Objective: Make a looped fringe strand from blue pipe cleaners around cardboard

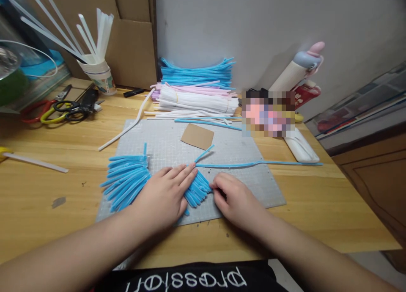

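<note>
Bent blue pipe cleaners form a fan-like piece on the grey cutting mat. Across its middle lies my left hand, flat with fingers stretched out, pressing down and hiding that part. My right hand is closed in a pinch at the right end of the piece, on the tips of the blue pipe cleaners. One long blue pipe cleaner runs from near my left fingertips to the right, past the mat. A short blue end sticks up beside those fingertips.
Behind the mat are bundles of blue pipe cleaners and white pipe cleaners. A cardboard piece lies on the mat. Scissors and a cup of white sticks stand left. A bottle and white pouch are right.
</note>
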Demonstrator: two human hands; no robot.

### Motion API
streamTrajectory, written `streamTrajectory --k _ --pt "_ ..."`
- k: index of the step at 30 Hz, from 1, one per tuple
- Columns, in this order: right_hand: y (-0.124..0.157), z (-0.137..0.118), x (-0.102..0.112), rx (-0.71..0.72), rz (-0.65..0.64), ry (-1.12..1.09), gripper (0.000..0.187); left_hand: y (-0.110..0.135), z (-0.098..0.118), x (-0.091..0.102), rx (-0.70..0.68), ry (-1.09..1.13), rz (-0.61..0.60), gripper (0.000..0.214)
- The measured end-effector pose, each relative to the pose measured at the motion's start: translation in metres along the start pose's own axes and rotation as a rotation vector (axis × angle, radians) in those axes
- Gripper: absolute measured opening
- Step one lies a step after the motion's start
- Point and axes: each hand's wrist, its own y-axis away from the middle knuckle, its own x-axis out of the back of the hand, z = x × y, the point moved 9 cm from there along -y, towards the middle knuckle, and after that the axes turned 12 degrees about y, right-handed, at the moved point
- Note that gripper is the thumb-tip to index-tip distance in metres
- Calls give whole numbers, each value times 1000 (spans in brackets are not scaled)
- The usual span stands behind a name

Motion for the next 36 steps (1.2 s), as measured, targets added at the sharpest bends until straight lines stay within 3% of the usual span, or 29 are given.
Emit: streamTrajectory --k 3,7,12,17,21,26,31,36 --pt "-12 2 16 0 -30 -31 13 2 -1 2 -10 47 13 66" --pt "-41 9 38 -19 63 93 8 7 -8 14 30 160 79 67" --pt "-71 5 8 67 -17 102 11 8 -24 30 151 239 210 37" --pt "-70 -3 -4 65 29 47 9 3 -32 33 208 256 238 28" --pt "-58 -10 10 -13 119 -139 9 -1 -41 39 289 500 263 31" --pt "-42 -19 33 -87 233 -366 6 -7 -39 40 364 1003 135 27" --pt "-37 -19 13 -237 51 -918 14 -4 -33 57 378 1120 147 24" --pt "-34 -20 -6 -305 -49 -1188 26 -2 -34 64 312 1077 224 19"
